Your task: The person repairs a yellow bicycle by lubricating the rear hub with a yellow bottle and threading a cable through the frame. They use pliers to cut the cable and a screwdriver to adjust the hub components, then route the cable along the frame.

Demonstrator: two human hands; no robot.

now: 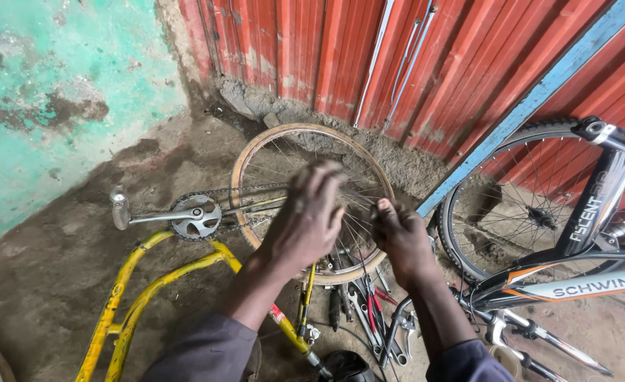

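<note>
Working so close to the spokes (358,237) brings the main risk, as I judge it: a finger slipping between two of them, or a spoke bending if it is pulled too hard. The right hand (402,240) is closed in a fist at the wheel's right side, seemingly pinching a spoke or a small tool; the view is too blurred to say which. The left hand (309,216) lies over the middle of the wheel (256,152), fingers spread and loose, gripping nothing that I can make out. It is smeared with motion, so a hasty move could knock the wheel out of line.

A second hazard is the chain (245,191), running from the wheel's hub leftward to the chainring (195,219); a fingertip could be caught there if the wheel spins. The tools (369,311) lie on the floor (58,276) just below the wheel and could be kicked or trodden on.

The wheel sits in the upturned yellow frame (132,301), which reaches down and left from it. Its rim is bare, with no tyre, tan and rusty, the spokes thin and grey. A crank with a pedal (120,207) sticks out to the left of the chainring. Right of the wheel stands a second bike (595,233) with a tyred wheel, against a red corrugated wall (340,56).
</note>
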